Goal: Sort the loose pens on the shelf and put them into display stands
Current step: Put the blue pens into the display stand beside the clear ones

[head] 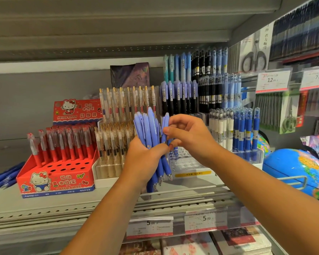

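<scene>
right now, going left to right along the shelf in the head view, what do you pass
loose blue pens → red pen stand → gold-clip pen stand → left hand gripping a bundle of blue pens → right hand pinching a single blue pen → stand of white and blue pens → globe

Bare shelf (6,153) lies far left, behind the red box (55,173). The clear stand (190,162) has empty near holes, hemmed by tiered pens (179,96) behind and capped pens (247,129) on the right. The left hand (142,157), gripping a bunch of pens (147,126), and the right hand (188,135), pinching a single pen (165,126), cover its left edge.
</scene>
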A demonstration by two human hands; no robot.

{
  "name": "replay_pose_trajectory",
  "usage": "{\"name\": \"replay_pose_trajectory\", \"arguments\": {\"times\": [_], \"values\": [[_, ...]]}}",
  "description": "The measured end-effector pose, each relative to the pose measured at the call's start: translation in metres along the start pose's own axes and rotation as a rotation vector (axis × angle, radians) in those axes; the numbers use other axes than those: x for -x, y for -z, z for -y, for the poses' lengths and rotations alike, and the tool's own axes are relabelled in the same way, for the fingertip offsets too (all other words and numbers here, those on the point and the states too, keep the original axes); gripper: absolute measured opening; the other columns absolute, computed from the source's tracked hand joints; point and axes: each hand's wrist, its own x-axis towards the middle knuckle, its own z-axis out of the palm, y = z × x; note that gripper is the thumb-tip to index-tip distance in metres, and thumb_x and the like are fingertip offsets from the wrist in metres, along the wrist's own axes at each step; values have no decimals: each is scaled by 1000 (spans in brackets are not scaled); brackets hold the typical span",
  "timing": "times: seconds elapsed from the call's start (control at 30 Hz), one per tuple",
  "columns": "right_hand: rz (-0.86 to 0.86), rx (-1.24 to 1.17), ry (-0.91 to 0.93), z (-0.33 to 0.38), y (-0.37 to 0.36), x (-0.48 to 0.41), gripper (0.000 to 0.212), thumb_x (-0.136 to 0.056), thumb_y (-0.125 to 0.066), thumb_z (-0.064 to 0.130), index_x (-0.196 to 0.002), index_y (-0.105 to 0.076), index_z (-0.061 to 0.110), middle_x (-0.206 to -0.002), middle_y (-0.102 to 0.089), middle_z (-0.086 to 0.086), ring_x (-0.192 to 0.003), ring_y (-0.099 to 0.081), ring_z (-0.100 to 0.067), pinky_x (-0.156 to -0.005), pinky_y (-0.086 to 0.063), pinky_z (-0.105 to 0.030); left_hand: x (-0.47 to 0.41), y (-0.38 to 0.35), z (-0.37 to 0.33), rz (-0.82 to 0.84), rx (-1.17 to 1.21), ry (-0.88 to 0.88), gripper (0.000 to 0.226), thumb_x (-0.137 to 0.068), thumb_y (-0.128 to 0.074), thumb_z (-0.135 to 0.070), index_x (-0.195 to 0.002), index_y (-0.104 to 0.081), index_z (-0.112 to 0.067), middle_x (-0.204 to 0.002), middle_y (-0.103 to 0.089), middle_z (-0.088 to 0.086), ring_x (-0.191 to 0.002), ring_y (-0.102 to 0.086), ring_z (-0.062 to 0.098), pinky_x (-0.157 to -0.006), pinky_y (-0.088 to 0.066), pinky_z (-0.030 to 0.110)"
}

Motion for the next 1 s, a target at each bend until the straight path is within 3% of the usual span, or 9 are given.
{"name": "replay_pose_trajectory", "arguments": {"times": [0.13,0.3,0.4,0.47,0.63,0.8,1.0], "values": [[-28,-43,5,-2,2,0,9,-88,-66,-1,-94,-69,5,-75,-67,-9,-65,-66,-20,-55,-54,-27,0,-1,-1,-15,25,26,29,-82,-71,-3,-98,-66,-27,-75,-73,-10,-69,-70,9,-60,-55,24],[-91,-140,-1,-2,4,-3,20,-81,-69,10,-99,-63,3,-89,-70,-17,-67,-66,-22,-54,-52,-27,-3,1,3,-95,22,101,13,-84,-67,-7,-94,-62,-13,-75,-60,8,-69,-58,28,-71,-55,51],[-201,-137,16,0,11,-6,31,-82,-71,15,-109,-58,9,-93,-75,-11,-73,-68,-16,-59,-52,-25,-4,3,4,-126,0,97,11,-82,-68,-6,-85,-60,-13,-64,-52,4,-59,-53,24,-60,-52,42],[-291,-55,33,-1,18,-8,36,-86,-72,15,-117,-54,17,-92,-75,-9,-79,-69,-16,-61,-53,-24,-4,3,4,-128,-4,97,11,-82,-68,-6,-85,-59,-13,-63,-53,4,-54,-54,20,-56,-53,38],[-493,281,147,-5,29,-16,38,-91,-68,14,-124,-52,22,-84,-69,-4,-75,-69,-12,-58,-56,-23,-4,1,3,-128,-12,104,13,-82,-68,-7,-89,-61,-16,-72,-54,6,-65,-54,24,-65,-54,44],[-551,517,185,-8,33,-26,38,-90,-70,20,-123,-53,26,-85,-66,3,-77,-66,-10,-69,-60,-37,-3,1,2,-124,-40,125,12,-82,-68,-8,-88,-60,-16,-74,-53,9,-67,-54,27,-69,-55,53],[-508,768,150,-19,31,-31,43,-87,-73,30,-126,-55,25,-78,-60,15,-71,-60,0,-61,-53,-19,-3,2,4,-126,-55,109,14,-81,-69,-10,-85,-62,-22,-63,-57,-1,-62,-57,23,-67,-57,52]]}}
